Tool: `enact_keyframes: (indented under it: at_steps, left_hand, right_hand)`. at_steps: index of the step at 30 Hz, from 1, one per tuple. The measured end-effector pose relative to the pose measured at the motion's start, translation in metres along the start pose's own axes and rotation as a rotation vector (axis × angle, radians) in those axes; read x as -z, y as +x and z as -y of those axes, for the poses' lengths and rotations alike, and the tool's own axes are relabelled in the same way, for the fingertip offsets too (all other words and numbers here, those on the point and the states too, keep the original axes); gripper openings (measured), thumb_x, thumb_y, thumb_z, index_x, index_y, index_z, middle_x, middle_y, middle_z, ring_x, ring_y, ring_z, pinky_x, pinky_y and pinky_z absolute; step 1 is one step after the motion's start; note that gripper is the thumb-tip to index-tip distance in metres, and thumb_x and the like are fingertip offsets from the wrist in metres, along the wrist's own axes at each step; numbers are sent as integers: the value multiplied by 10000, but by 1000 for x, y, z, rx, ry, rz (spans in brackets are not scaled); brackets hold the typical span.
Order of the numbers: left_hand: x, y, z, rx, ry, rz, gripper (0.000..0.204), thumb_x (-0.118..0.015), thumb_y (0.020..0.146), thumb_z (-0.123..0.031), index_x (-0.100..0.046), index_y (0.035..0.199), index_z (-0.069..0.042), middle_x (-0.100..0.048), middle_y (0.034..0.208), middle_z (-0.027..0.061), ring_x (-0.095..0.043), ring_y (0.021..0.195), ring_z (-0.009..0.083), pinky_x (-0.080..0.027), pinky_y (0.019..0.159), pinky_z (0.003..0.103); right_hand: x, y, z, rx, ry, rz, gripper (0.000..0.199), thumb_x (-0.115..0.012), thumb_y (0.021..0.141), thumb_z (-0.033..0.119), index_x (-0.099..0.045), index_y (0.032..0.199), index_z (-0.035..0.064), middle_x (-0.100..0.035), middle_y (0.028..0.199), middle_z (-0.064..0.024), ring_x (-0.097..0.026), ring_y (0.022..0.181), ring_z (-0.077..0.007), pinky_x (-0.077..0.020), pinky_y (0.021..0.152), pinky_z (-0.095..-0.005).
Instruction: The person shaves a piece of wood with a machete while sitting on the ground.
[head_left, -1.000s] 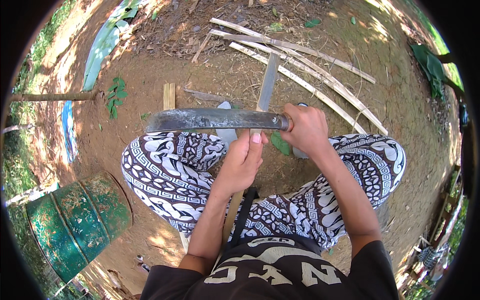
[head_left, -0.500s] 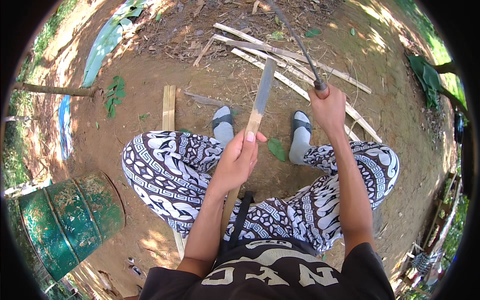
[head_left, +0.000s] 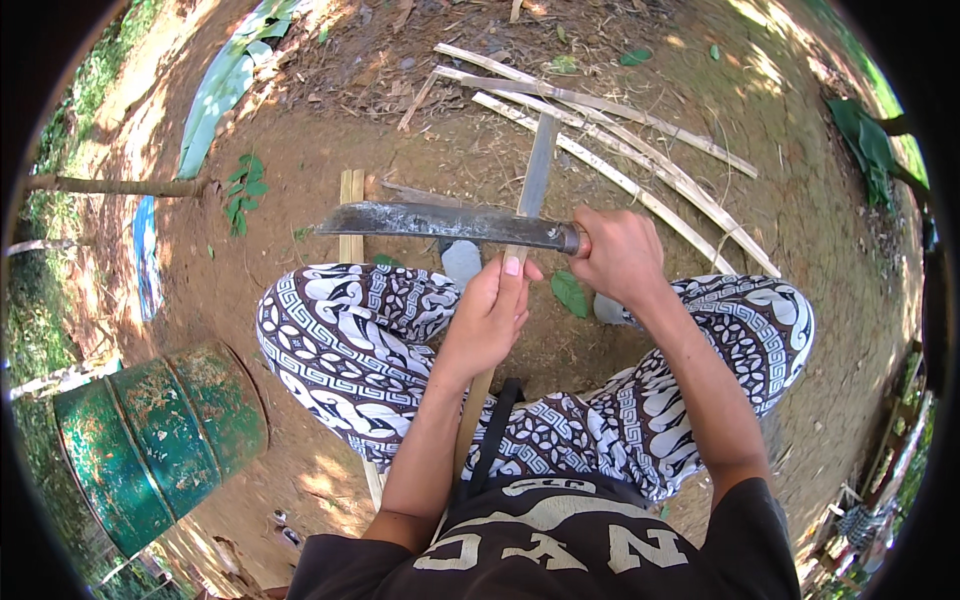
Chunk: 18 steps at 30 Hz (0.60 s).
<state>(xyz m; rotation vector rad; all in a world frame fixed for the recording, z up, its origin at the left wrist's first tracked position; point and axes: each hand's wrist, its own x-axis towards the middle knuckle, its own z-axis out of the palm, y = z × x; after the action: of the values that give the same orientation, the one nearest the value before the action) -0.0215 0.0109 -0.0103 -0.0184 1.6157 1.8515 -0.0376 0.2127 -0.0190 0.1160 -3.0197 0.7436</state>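
My left hand (head_left: 490, 312) is closed around a long flat strip that looks like split bamboo (head_left: 540, 165), with the thumb along its face. The strip slants from my lap up and away; its far part is grey, and the part at my hand is pale. In my right hand (head_left: 622, 252) is the handle of a machete (head_left: 440, 222), gripped firmly. Its dark, scuffed blade lies sideways across the strip, just beyond my left thumb, with the tip pointing left. Whether the edge has bitten into the strip cannot be told.
Several pale split strips (head_left: 640, 180) lie crossed on the soil ahead. Two short strips (head_left: 352, 195) lie beyond my left knee. A rusty green drum (head_left: 165, 440) is at the left, below a thin branch (head_left: 120, 186). Fallen leaves (head_left: 570, 294) dot the ground.
My right hand has come down and left, turning the machete from upright to lying across the strip. My left hand keeps its hold on the strip, nearly unmoved.
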Motion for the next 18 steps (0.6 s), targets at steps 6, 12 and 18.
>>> enact_keyframes:
  at_steps: [6,12,18]
  left_hand:
    - [0,5,21,-200,376,-116,349,-348,1096,-327,-515,999,-37,-374,609,-56,-335,507,36,-291,457,235]
    - [0,8,28,-178,474,-143,332,-358,1095,-310,-513,979,-41,-386,612,-54,-357,519,41,-308,468,245]
    - [3,15,27,-61,247,-91,340,-364,1087,-295,-517,957,-20,-443,601,-5,-427,514,86,-352,484,301]
  right_hand:
    - [-14,3,-15,23,-19,6,150,-691,658,139,-614,763,63,-636,638,-174,-652,627,-393,-534,608,-488]
    - [-34,17,-42,-109,-47,26,116,-690,685,142,-645,767,72,-632,624,-172,-658,640,-400,-543,614,-481]
    - [-25,28,-58,-124,-184,-123,77,-648,734,145,-654,753,70,-621,599,-165,-655,593,-376,-543,574,-475]
